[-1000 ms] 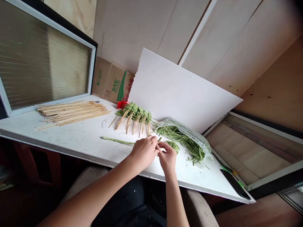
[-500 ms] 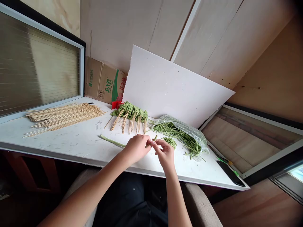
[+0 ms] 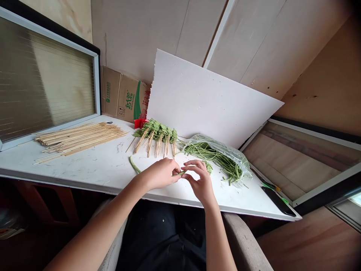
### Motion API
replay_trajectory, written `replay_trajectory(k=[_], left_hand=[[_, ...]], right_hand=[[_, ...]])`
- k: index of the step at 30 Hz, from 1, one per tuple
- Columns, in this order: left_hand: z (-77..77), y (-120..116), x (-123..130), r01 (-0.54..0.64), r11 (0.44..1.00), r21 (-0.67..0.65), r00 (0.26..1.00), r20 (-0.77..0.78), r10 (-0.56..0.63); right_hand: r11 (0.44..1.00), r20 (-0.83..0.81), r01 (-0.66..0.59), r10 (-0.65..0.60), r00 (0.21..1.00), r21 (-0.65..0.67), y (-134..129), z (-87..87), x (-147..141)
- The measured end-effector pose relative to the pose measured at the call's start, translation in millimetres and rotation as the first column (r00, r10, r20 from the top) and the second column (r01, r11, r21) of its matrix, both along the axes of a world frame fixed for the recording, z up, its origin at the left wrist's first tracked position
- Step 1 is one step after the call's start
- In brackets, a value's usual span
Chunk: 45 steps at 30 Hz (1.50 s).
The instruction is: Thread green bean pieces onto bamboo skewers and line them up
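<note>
My left hand (image 3: 163, 173) is closed round a long green bean (image 3: 134, 165), whose tail curves out to the left over the white table. A short end of the bean sticks out between my two hands. My right hand (image 3: 199, 180) touches or nears that end with thumb and fingertips, the other fingers loosely bent. Behind my hands lie bean skewers (image 3: 158, 131) with their sticks pointing toward me. A small pile of cut beans (image 3: 208, 167) is partly hidden by my right hand. Long beans (image 3: 211, 156) lie in a clear plastic bag to the right.
Loose wooden sticks (image 3: 81, 138) are spread on the left of the white table (image 3: 113, 169). A cardboard box (image 3: 124, 96) and a white board (image 3: 208, 98) stand at the back. At the right end lie a black phone (image 3: 278, 201) and a green-handled tool (image 3: 284, 200).
The bean's tail at the left has shortened and drawn closer to my left hand. My right hand's fingers have opened somewhat and the bean end there has tipped lower. The view has shifted slightly.
</note>
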<state>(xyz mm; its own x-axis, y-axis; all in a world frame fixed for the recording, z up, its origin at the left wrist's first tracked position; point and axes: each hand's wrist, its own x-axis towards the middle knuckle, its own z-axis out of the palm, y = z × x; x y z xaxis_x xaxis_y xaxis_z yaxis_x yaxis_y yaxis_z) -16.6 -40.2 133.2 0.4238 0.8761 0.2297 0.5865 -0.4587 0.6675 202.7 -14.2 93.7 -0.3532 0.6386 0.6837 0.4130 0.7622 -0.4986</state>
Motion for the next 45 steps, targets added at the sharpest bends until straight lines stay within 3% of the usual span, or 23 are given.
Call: replay_trajectory(k=[4,15,20,25,32,39,45], left_hand=[[2.5,1.7,-4.6,0.035,0.998,-0.055,0.999,-0.021,-0.037],[5.0,4.7,-6.3,0.073,0.990,-0.123,0.995,0.075,-0.064],[3.3,7.3,-8.8,0.077,0.989,-0.124,0.995,0.066,-0.069],[5.4,4.9,-6.0,0.111,0.984,-0.138,0.990,0.100,-0.098],[9.5,2.0,-3.9,0.160,0.983,-0.093,0.978,0.148,-0.145],[3.1,7.9,-0.2,0.168,0.985,-0.024,0.969,0.189,-0.161],[-1.0,9.9,5.2,0.217,0.975,0.049,0.927,0.304,-0.221]], right_hand=[[0.998,0.075,-0.030,0.026,0.997,0.052,-6.4,6.7,-4.8],[0.995,-0.020,-0.001,0.003,1.000,0.099,-10.7,7.5,-7.6],[0.984,0.053,-0.005,-0.005,0.999,0.181,-16.3,13.3,-10.5],[0.965,-0.019,0.038,-0.034,0.999,0.260,-17.5,12.5,-15.1],[0.984,-0.154,0.057,-0.031,0.988,0.171,-12.2,3.0,-16.0],[0.994,-0.300,0.051,-0.019,0.954,0.098,-2.7,-12.4,-18.4],[0.994,-0.471,0.094,-0.112,0.875,-0.062,1.0,-25.9,-24.8]])
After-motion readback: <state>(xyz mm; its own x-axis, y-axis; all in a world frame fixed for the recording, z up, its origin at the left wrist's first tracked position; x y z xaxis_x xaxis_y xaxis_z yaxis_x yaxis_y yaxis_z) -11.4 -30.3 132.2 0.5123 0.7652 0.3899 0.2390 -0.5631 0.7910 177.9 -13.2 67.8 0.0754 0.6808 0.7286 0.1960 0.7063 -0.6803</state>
